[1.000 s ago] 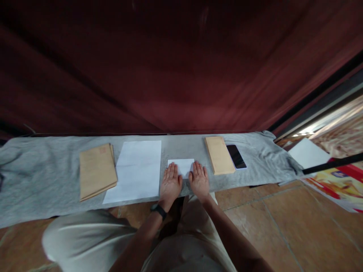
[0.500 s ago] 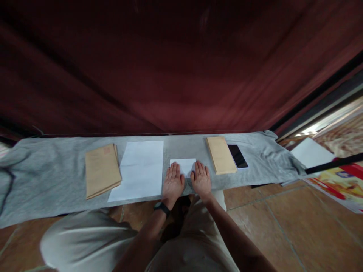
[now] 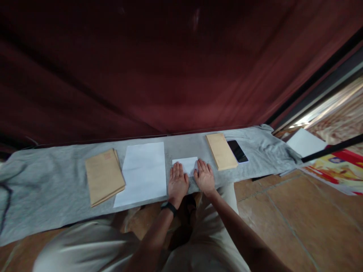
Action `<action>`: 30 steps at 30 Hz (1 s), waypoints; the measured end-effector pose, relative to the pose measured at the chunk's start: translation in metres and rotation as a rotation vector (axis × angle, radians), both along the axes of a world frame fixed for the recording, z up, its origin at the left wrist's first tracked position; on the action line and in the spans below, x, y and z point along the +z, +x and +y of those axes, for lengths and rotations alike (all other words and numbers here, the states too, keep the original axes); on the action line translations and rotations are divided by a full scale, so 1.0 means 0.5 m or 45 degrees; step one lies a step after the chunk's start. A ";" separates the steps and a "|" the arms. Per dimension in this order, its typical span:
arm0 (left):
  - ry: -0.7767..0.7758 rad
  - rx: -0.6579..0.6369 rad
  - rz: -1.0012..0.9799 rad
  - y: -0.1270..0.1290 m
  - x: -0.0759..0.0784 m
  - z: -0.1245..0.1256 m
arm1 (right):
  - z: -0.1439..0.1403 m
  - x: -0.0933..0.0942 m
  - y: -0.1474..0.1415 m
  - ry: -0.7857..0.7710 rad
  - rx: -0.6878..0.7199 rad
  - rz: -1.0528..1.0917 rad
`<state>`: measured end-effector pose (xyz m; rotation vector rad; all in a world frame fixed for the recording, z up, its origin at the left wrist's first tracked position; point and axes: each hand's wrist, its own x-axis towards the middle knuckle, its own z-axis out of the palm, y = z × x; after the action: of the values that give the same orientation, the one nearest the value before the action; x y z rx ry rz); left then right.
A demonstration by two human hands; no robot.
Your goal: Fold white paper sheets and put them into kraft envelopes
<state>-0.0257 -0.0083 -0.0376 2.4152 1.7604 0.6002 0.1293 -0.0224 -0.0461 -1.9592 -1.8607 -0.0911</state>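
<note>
Fingers of the left hand (image 3: 178, 182) and right hand (image 3: 204, 176) lay flat and spread, gripping nothing, pressing the near edge of a small folded white paper (image 3: 185, 164) on the grey cloth (image 3: 51, 189). It looked light, thin, easily creased and likely to slide; its free far corners seemed best to pinch.
</note>
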 end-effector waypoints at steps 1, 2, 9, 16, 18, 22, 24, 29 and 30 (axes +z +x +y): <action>0.005 -0.004 -0.008 0.000 0.001 0.000 | 0.001 0.000 0.000 -0.006 -0.001 -0.004; 0.013 -0.008 -0.017 -0.001 0.001 0.000 | 0.002 0.000 -0.001 -0.010 -0.002 -0.009; 0.026 -0.039 -0.051 -0.006 0.004 -0.003 | 0.001 0.000 0.001 -0.038 -0.021 -0.054; 0.021 -0.076 -0.099 -0.013 -0.005 -0.002 | 0.000 0.002 0.000 -0.065 -0.039 -0.065; 0.026 -0.086 -0.123 -0.015 -0.009 -0.002 | 0.000 0.001 0.000 -0.054 -0.038 -0.069; 0.041 -0.099 -0.132 -0.017 -0.012 -0.002 | -0.002 0.002 0.000 -0.049 -0.025 -0.086; 0.049 -0.099 -0.135 -0.018 -0.012 -0.003 | -0.003 0.003 -0.002 -0.052 -0.029 -0.094; 0.072 -0.093 -0.158 -0.016 -0.014 -0.002 | -0.002 0.003 -0.004 -0.055 -0.050 -0.101; 0.076 -0.089 -0.158 -0.016 -0.016 -0.001 | -0.002 0.003 -0.003 -0.051 -0.051 -0.102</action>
<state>-0.0337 -0.0089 -0.0454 2.4086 1.6252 0.7868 0.1276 -0.0233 -0.0447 -2.0483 -1.8871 -0.1477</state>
